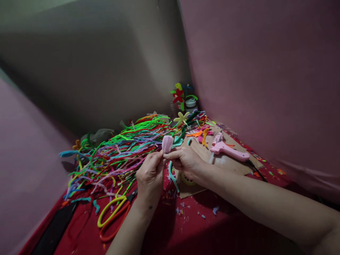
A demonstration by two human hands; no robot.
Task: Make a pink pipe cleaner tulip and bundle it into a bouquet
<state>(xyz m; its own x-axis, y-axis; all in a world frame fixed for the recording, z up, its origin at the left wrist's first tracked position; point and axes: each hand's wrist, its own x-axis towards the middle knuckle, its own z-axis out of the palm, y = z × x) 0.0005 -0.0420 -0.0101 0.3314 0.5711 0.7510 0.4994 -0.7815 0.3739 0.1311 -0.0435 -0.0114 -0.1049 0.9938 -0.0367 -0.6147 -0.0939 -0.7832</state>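
Closest bit, lower left: scissors (113,216) with yellow and orange handles on red cloth (191,216). Mid-frame, left hand (151,168) and right hand (187,161) both have their grip pinched narrow on the base of a fuzzy pale pink petal (167,144), sticking up dead centre. Pink glue gun (230,150) to the right, pipe cleaners (132,141) heaped left, red flower (177,95) farther back, above centre.
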